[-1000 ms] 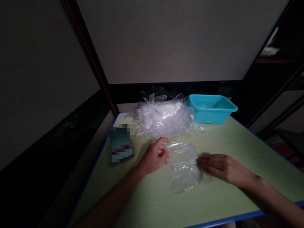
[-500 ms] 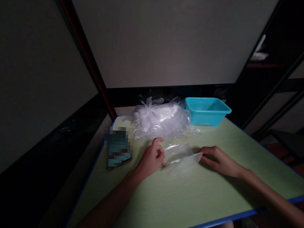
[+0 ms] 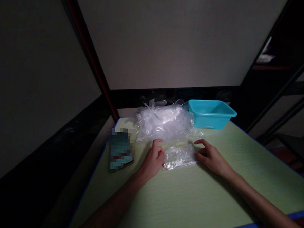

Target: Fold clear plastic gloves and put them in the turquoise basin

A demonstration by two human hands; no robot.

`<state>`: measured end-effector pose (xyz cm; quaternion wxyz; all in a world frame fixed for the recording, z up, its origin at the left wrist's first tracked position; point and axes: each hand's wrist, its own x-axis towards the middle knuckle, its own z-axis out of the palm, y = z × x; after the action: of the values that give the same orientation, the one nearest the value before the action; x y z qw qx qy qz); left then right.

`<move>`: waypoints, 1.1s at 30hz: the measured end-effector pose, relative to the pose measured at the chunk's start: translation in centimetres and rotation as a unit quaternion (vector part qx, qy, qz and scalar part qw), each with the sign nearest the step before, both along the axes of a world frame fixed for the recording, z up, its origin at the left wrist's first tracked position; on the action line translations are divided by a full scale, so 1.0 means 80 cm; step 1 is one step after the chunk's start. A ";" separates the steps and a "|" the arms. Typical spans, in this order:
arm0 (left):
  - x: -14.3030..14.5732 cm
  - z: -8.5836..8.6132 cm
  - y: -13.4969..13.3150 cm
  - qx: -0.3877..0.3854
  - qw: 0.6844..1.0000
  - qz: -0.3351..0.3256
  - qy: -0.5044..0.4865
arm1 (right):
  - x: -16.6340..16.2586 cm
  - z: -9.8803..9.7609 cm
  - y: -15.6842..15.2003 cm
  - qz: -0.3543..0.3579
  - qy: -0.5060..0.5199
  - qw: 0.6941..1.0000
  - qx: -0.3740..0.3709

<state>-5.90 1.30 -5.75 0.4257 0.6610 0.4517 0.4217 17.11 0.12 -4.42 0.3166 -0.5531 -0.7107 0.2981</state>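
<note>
A clear plastic bag (image 3: 180,157), folded into a flat rectangle, lies on the table between my hands. My left hand (image 3: 152,160) rests at its left edge, fingers curved and apart, with the thumb side touching or very near the plastic. At the opposite edge my right hand (image 3: 212,158) has index finger and thumb spread, the thumb close to the bag's side. Just beyond is a heap of clear plastic bags or gloves (image 3: 165,121), crumpled and shiny; single pieces are hard to make out.
An open turquoise plastic basin (image 3: 211,122) stands at the back right, beside the heap. To the left lies a phone (image 3: 120,151) with a pixelated screen. The pale green table (image 3: 167,203) has a blue edge and backs against a light panel (image 3: 176,40).
My right hand has let go of the plastic flap it was pinching. The flap now lies folded down, making the bag a compact rectangle. My left hand stays about where it was.
</note>
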 end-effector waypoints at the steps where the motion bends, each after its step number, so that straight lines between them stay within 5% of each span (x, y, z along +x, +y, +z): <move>1: 0.000 0.000 0.000 -0.002 1.000 0.001 0.001 | -0.001 0.000 -0.001 -0.006 -0.010 1.000 0.007; 14: 0.000 0.002 0.000 -0.006 1.000 0.004 0.011 | -0.004 0.000 -0.010 -0.029 -0.099 0.990 0.100; 19: 0.001 -0.003 0.003 -0.006 1.000 -0.003 0.004 | -0.009 0.001 -0.023 0.063 -0.193 0.958 0.204; 24: 0.001 -0.006 0.004 -0.001 1.000 -0.004 0.004 | -0.014 -0.014 -0.024 0.125 -0.334 0.913 0.199; 33: 0.002 0.001 0.001 -0.003 1.000 0.003 0.019 | -0.014 -0.017 -0.022 0.131 -0.380 0.897 0.186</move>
<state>-5.76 1.41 -5.67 0.4181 0.6662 0.4628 0.4089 15.97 -1.65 -5.76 0.0777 -0.4574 -0.8852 -0.0341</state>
